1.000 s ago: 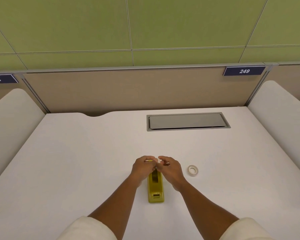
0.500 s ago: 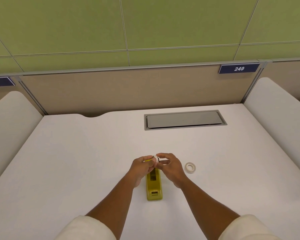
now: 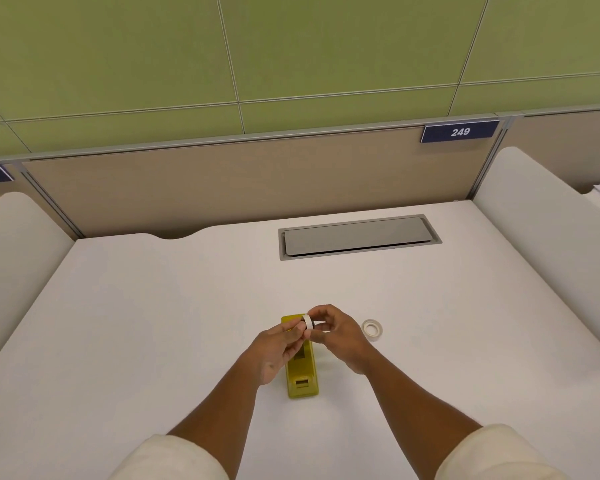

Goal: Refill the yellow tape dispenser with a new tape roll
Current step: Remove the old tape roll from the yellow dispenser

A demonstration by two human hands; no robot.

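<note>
The yellow tape dispenser (image 3: 302, 379) lies lengthwise on the white desk (image 3: 153, 323), its cutter end towards me. Just above its far half, both hands pinch a small white ring (image 3: 307, 322) that sits on a black hub (image 3: 314, 324). My left hand (image 3: 278, 346) touches the ring from the left with its fingertips. My right hand (image 3: 338, 336) grips the hub side between thumb and forefinger. A full white tape roll (image 3: 371, 329) lies flat on the desk a little to the right of my right hand, apart from it.
A grey cable hatch (image 3: 359, 236) is set into the desk at the back. Beige partition panels stand behind, and white rounded dividers (image 3: 548, 244) close off both sides. A blue label reading 249 (image 3: 459, 132) hangs at the upper right.
My hands have drawn back from the dispenser's far end, which now shows. The white ring on its black hub has come into sight between my fingertips.
</note>
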